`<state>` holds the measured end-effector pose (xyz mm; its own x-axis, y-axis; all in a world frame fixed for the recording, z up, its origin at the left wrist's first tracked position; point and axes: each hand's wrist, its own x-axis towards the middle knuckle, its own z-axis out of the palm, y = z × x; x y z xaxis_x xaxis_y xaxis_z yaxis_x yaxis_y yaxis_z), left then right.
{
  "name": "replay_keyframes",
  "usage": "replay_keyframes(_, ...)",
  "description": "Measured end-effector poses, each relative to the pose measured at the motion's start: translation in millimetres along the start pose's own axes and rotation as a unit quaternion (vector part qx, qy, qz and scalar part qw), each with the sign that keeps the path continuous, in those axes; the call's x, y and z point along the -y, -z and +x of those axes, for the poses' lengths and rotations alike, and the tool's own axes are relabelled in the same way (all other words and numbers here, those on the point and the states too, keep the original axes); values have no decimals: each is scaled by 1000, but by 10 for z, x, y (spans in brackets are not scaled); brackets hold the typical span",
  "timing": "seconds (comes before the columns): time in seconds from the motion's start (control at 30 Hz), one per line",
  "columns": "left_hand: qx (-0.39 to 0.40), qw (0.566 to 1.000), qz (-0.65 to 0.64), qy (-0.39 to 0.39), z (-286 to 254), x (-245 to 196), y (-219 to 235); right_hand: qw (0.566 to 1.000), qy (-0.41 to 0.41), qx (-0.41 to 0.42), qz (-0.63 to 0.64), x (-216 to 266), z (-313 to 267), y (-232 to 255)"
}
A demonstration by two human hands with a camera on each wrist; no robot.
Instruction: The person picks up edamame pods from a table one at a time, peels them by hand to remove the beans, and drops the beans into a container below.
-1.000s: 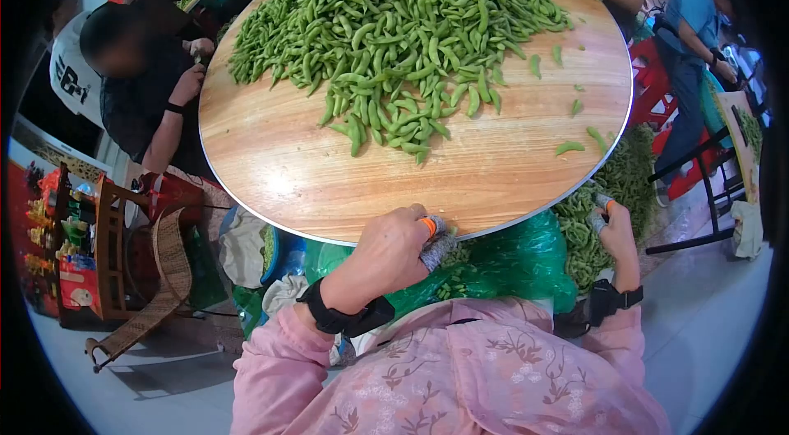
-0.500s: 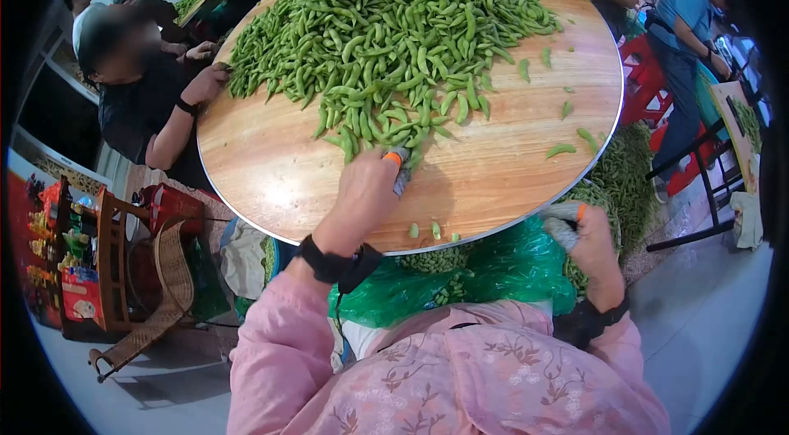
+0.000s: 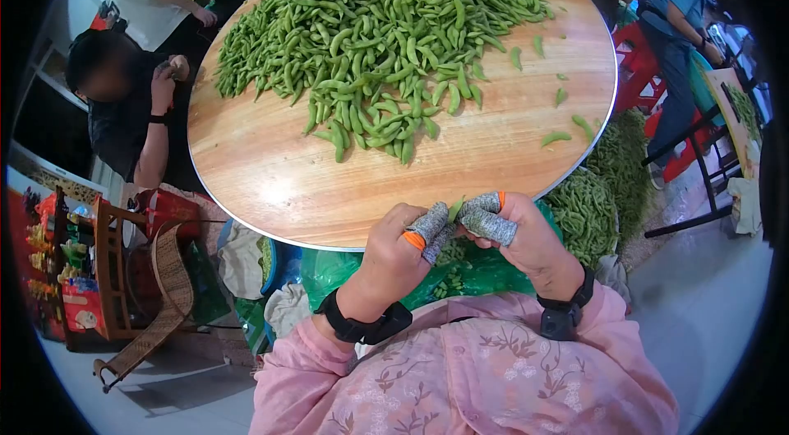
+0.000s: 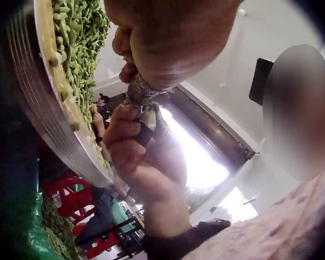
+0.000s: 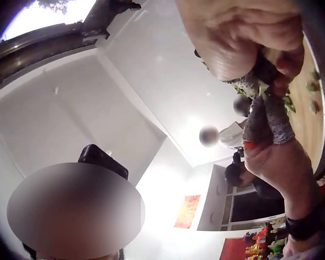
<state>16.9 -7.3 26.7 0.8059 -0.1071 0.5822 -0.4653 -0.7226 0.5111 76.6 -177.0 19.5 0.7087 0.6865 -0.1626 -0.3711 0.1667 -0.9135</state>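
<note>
Both hands meet over the near edge of the round wooden table (image 3: pixel 271 180). Between their fingertips is a green soybean pod (image 3: pixel 455 210). My left hand (image 3: pixel 393 247) pinches it from the left, its thumb and finger wrapped in grey knitted covers with an orange band. From the other side my right hand (image 3: pixel 530 242) pinches it, with similar covers on. In the left wrist view, a small dark-and-whitish piece (image 4: pixel 147 120) shows at the right hand's fingertips. A large heap of soybean pods (image 3: pixel 370 48) covers the far part of the table.
Green plastic (image 3: pixel 329 270) lies below the table edge, with small green pieces on it. More pods (image 3: pixel 583 213) are piled low on the right. A few loose pods (image 3: pixel 555 138) lie at the table's right side. A person (image 3: pixel 115 114) sits at the left; others are farther back.
My left hand reached forward to the heap's front edge, then came back to the table's near edge. The right hand rose from the pods at lower right to meet it, a pod now between them.
</note>
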Motion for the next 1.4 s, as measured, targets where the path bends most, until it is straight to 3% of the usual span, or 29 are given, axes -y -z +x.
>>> replay_keyframes(0.4, 16, 999, 34, -33, -93, -10, -17, 1000, 5, 2, 10, -44, 33, -47)
replay_keyframes(0.5, 11, 1000, 10, 5, -144, -32, -48, 1000, 19, 2, 20, -130, 49, -50)
replay_keyframes(0.57, -33, 981, -128, 143, -242, -17, -123, 999, 33, -6, 9, -79, 35, -122)
replay_keyframes(0.6, -33, 981, -128, 144, -258, -18, -130, 999, 48, -15, -1, -67, 26, -153)
replay_keyframes(0.67, -60, 930, -267, 243, -264, -19, -133, 997, 70, -10, -12, -90, 40, -158)
replay_keyframes(0.7, -60, 931, -267, 243, -249, -29, -133, 995, 93, -4, -24, -99, 51, -157)
replay_keyframes(0.77, -85, 829, -444, 329, -200, -70, -125, 989, 125, -2, -77, -110, 64, -131)
replay_keyframes(0.8, -85, 829, -444, 329, -178, -83, -100, 979, 155, 0, -131, -108, 65, -118)
replay_keyframes(0.83, -61, 802, -470, 363, -157, -90, -66, 979, 156, 0, -131, -86, 58, -115)
replay_keyframes(0.87, -39, 774, -494, 395, -144, -85, -38, 959, 197, -3, -202, -41, 47, -123)
replay_keyframes(0.9, -40, 775, -494, 393, -138, -69, -24, 933, 238, -6, -271, 3, 41, -134)
replay_keyframes(0.97, -12, 713, -569, 410, -139, -46, -4, 912, 274, 0, -306, 74, 17, -169)
replay_keyframes(1.0, -13, 713, -569, 409, -123, -50, 22, 888, 310, 6, -340, 95, 14, -181)
replay_keyframes(1.1, 14, 722, -539, 434, -60, -64, 68, 877, 301, -3, -374, 111, 22, -170)
replay_keyframes(1.17, 21, 810, -441, 387, -29, -54, 40, 895, 268, -4, -358, 95, 28, -170)
replay_keyframes(1.2, 21, 809, -441, 388, -46, -31, -6, 910, 235, -4, -341, 81, 31, -171)
replay_keyframes(1.23, 2, 842, -413, 348, -77, 17, -78, 910, 235, -4, -342, 57, 30, -166)
replay_keyframes(1.27, -16, 872, -382, 306, -90, 52, -120, 912, 229, -51, -338, 30, 26, -157)
replay_keyframes(1.3, -15, 872, -382, 307, -75, 90, -94, 911, 223, -98, -333, 18, 20, -144)
replay_keyframes(1.37, 17, 968, -147, 202, -43, 211, 14, 897, 229, -142, -350, 78, -40, -7)
replay_keyframes(1.4, 28, 965, -144, 215, -60, 319, 0, 881, 237, -184, -367, 111, -84, 91)
